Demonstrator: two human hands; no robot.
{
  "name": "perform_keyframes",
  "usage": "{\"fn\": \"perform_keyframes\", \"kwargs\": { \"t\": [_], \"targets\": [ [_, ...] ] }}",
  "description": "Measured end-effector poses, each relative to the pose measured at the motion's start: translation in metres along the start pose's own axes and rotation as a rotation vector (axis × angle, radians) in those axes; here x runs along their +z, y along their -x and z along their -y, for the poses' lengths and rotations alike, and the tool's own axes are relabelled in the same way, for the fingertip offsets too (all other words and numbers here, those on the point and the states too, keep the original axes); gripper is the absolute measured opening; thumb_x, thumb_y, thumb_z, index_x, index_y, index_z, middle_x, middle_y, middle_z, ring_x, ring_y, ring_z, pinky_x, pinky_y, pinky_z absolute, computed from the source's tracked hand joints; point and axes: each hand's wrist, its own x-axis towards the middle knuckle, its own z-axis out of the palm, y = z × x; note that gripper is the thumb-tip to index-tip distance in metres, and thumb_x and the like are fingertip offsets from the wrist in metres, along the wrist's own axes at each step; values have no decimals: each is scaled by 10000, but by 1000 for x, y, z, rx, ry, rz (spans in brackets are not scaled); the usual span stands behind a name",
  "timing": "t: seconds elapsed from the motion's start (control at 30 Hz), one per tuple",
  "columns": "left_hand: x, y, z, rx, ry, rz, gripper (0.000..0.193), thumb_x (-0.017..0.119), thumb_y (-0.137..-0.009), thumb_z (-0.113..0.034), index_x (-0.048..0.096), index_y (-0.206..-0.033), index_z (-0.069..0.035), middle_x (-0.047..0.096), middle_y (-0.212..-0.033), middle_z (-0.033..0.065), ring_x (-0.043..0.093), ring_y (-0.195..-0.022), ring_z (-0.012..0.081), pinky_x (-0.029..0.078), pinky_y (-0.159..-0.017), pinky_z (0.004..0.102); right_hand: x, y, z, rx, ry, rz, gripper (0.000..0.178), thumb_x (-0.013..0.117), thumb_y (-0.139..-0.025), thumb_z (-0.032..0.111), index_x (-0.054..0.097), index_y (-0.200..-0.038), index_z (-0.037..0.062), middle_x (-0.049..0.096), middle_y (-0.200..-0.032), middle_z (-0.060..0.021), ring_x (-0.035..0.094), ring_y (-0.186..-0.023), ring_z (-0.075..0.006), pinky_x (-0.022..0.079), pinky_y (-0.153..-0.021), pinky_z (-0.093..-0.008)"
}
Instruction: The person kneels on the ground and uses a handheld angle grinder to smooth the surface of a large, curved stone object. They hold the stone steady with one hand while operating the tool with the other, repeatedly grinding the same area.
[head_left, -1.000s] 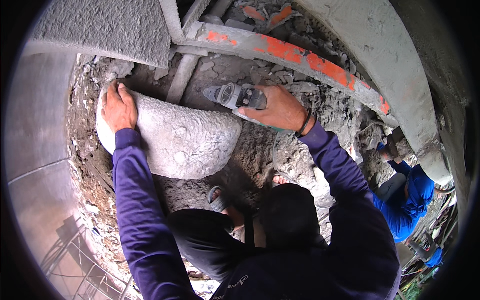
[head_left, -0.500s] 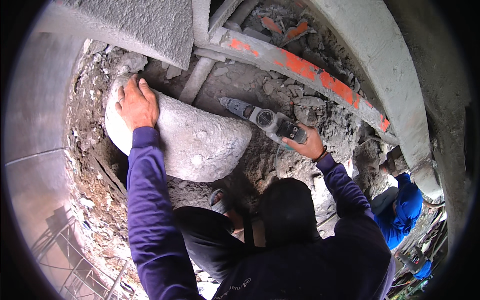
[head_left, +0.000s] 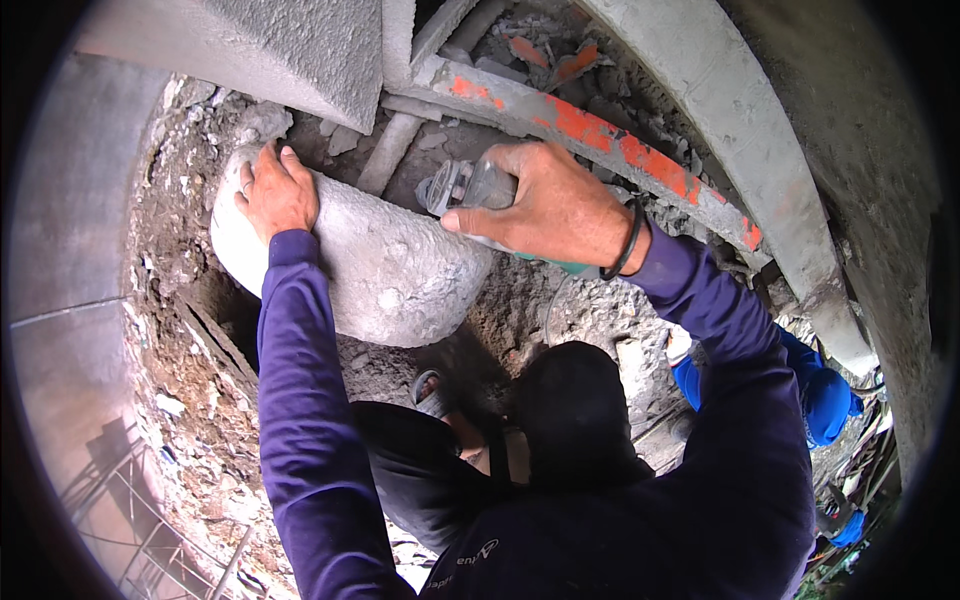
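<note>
Nearest the camera, a black-trousered leg (head_left: 415,465) is bent, with a sandal (head_left: 434,398) planted on rough, broken ground. Beyond it, a pale, rounded concrete block (head_left: 375,265) is seen lying between the two purple-sleeved forearms, its long axis slanting from upper left down to lower right.

The block's upper-left end is covered by the left hand (head_left: 280,197), which is laid flat with fingers slightly parted; the surface is pressed rather than clasped. By the right hand (head_left: 560,205), a grey power tool (head_left: 482,187) is gripped, with thumb and fingers closed around its housing. The tool is held just past the block's upper right edge, its front turned leftward, toward the block's far long side. The block thus lies left of and below the right hand, while its far end is nearer to the left. Whether the tool's tip touches anything cannot be told, since it is hidden.

Farther off, an orange-flecked beam (head_left: 610,150) is set across the rubble, and a co-worker in blue (head_left: 828,405) is partly seen at the right.
</note>
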Motion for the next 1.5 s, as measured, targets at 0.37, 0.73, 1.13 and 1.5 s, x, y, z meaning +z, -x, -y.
{"fn": "perform_keyframes", "kwargs": {
  "t": [0.37,0.73,1.13,1.5],
  "targets": [
    [0,-4,-13,16,-15,32,538,396,-1080,-448,532,-1508,-152,552,-1548,97,363,-1530,341,227,-1250,591,0,-55,-19,-92,148,-83,643,830,-777,478,648,-739,-137,643,-652,-271,709,-628,-380,556,-601,-483],
    [5,-6,16,75,-29,-6,513,394,-1081,-449,553,-1494,-190,578,-1517,89,412,-1494,347,264,-1229,575,12,-155,16,-187,221,273,469,817,-819,396,762,-917,-60,766,-833,-199,763,-696,-307,613,-673,-417],
    [7,-6,5,52,19,-32,508,406,-1082,-400,511,-1520,-164,580,-1515,93,423,-1487,345,276,-1214,589,33,-184,40,-43,204,343,427,841,-847,370,779,-953,-39,764,-857,-159,761,-731,-278,627,-600,-386],
    [8,-5,5,36,31,-31,524,388,-1091,-414,483,-1546,-174,553,-1539,99,426,-1487,324,265,-1224,574,81,-198,34,-187,312,265,528,866,-765,412,791,-1109,19,768,-1127,-210,746,-1065,-361,591,-920,-440]
  ]
}}
